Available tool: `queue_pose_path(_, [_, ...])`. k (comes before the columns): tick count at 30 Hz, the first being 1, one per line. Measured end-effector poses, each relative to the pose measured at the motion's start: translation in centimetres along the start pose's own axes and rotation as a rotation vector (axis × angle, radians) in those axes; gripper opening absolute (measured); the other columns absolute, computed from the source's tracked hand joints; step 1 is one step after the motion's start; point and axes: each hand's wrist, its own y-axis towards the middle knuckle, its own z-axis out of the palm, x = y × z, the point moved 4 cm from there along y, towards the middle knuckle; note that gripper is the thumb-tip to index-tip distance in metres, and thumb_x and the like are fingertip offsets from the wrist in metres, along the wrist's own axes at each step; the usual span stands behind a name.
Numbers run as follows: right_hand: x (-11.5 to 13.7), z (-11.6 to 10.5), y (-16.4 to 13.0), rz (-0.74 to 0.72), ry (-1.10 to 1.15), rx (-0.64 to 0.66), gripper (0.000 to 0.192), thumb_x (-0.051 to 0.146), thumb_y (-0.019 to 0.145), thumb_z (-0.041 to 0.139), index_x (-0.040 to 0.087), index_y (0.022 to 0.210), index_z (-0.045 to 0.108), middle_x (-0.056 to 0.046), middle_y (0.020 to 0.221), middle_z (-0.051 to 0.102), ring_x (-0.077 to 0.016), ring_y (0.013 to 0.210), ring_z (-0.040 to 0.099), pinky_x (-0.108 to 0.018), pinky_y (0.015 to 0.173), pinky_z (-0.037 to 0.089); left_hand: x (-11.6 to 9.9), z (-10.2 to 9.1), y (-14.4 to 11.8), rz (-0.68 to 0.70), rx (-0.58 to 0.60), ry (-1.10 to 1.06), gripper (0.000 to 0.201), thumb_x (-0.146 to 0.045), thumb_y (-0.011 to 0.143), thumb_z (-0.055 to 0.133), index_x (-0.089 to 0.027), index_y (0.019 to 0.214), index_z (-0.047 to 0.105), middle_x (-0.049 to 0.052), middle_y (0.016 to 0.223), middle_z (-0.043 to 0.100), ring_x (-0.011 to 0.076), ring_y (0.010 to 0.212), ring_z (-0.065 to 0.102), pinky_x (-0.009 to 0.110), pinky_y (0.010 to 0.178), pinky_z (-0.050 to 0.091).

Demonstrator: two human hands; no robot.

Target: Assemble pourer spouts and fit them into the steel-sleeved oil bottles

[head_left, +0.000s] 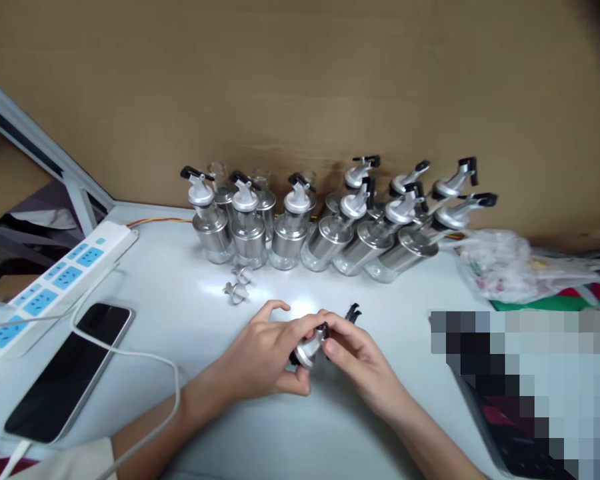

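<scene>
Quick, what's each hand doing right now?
Left hand: fingers closed around the silver pourer cap.
Right hand: fingers pinching the same cap at its black tip.

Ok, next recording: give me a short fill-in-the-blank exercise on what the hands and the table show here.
1. The left hand and right hand together hold a silver metal pourer cap with a ____ plastic spout.
2. The glass bottles with steel collars stand in front of a brown ____ wall.
3. A black smartphone lies beside the white and ____ power strip.

Missing words: black; cardboard; blue
</scene>
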Motion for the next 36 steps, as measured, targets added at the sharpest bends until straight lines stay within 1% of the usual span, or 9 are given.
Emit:
queue_pose_path(4, [1.1,0.0,0.3,-0.09,-0.126,-0.107,0.026,0.045,0.087,0.055,0.02,0.082,0.061,-0.004,0.085,0.052,-0.0155,0.08,0.055,-0.027,0.072,0.045,0.2,0.1,0.1,-0.013,-0.057,0.045,0.066,-0.018,0.078,0.048,-0.021,0.139,0.022,0.003,0.096,0.069,0.0155,0.074,0.066,0.041,0.091,0.046])
queue_pose_path(8, [3.7,0.1,0.6,-0.18,-0.164,-0.187,0.026,0.047,0.085,0.057,0.023,0.08,0.05,-0.006,0.093,0.058,-0.0181,0.085,0.057,-0.031,0.075,0.047,0.4,-0.1,0.1,-0.069,-0.113,0.042,0.062,-0.02,0.083,0.046,-0.021,0.139,0.019,0.002,0.092,0.068,0.0132,0.062,0.063,0.043,0.089,0.047])
queue_pose_path(11, [7.0,0.1,1.3,-0.281,-0.203,-0.261,0.03,0.048,0.088,0.05,0.024,0.074,0.04,-0.003,0.073,0.057,-0.0164,0.066,0.053,-0.031,0.063,0.046,0.2,-0.4,0.1,-0.082,-0.115,0.041,0.057,-0.018,0.085,0.044,-0.022,0.137,0.022,0.001,0.091,0.067,0.0107,0.058,0.061,0.041,0.088,0.047])
queue_pose_path(16, [14.9,-0.6,4.9,-0.479,-0.771,-0.478,0.03,0.033,0.083,0.058,0.023,0.061,0.041,0.0,0.056,0.046,-0.0152,0.057,0.047,-0.031,0.06,0.04,-0.4,-0.5,0.3,-0.07,-0.069,0.066,0.044,-0.015,0.084,0.042,-0.02,0.127,0.033,-0.001,0.084,0.067,0.0105,0.058,0.06,0.038,0.086,0.047])
queue_pose_path(19, [18.0,-0.8,9.5,-0.391,-1.177,-0.39,0.019,0.025,0.077,0.064,0.019,0.062,0.053,-0.003,0.059,0.054,-0.0188,0.065,0.055,-0.033,0.066,0.042,-0.3,-0.5,0.3,-0.07,-0.055,0.084,0.039,-0.015,0.084,0.042,-0.019,0.123,0.037,-0.001,0.083,0.067,0.0104,0.057,0.06,0.037,0.085,0.048])
queue_pose_path(22, [18.8,-1.3,14.3,-0.231,-1.428,-0.303,0.01,0.025,0.074,0.069,0.016,0.075,0.067,-0.011,0.073,0.064,-0.0274,0.088,0.061,-0.037,0.077,0.046,-0.1,-0.5,0.3,-0.072,-0.049,0.104,0.038,-0.015,0.085,0.041,-0.019,0.122,0.038,-0.002,0.082,0.067,0.0102,0.057,0.06,0.036,0.084,0.048])
queue_pose_path(26, [17.1,-1.5,17.9,-0.002,-1.681,-0.185,0.028,0.024,0.071,0.072,0.01,0.095,0.071,-0.021,0.095,0.068,-0.0332,0.097,0.063,-0.04,0.079,0.05,0.0,-0.6,0.4,-0.081,-0.048,0.122,0.034,-0.015,0.085,0.04,-0.017,0.118,0.044,-0.002,0.078,0.067,0.0106,0.056,0.06,0.036,0.083,0.048])
queue_pose_path(30, [15.7,-0.9,18.4,-0.033,-1.741,-0.113,0.027,0.016,0.076,0.065,0.007,0.101,0.07,-0.025,0.102,0.067,-0.0354,0.099,0.065,-0.041,0.078,0.051,0.0,-0.8,0.5,-0.066,-0.069,0.141,0.032,-0.013,0.084,0.039,-0.016,0.114,0.047,-0.001,0.074,0.067,0.0108,0.055,0.059,0.036,0.081,0.048])
queue_pose_path(36, [20.6,-0.4,14.9,-0.182,-1.683,-0.415,0.031,0.032,0.086,0.058,0.005,0.096,0.068,-0.025,0.095,0.067,-0.0362,0.096,0.064,-0.043,0.078,0.048,0.8,-1.0,0.5,-0.23,-0.123,0.043,0.035,-0.016,0.084,0.042,-0.017,0.119,0.046,0.001,0.083,0.067,0.0131,0.065,0.062,0.037,0.084,0.049])
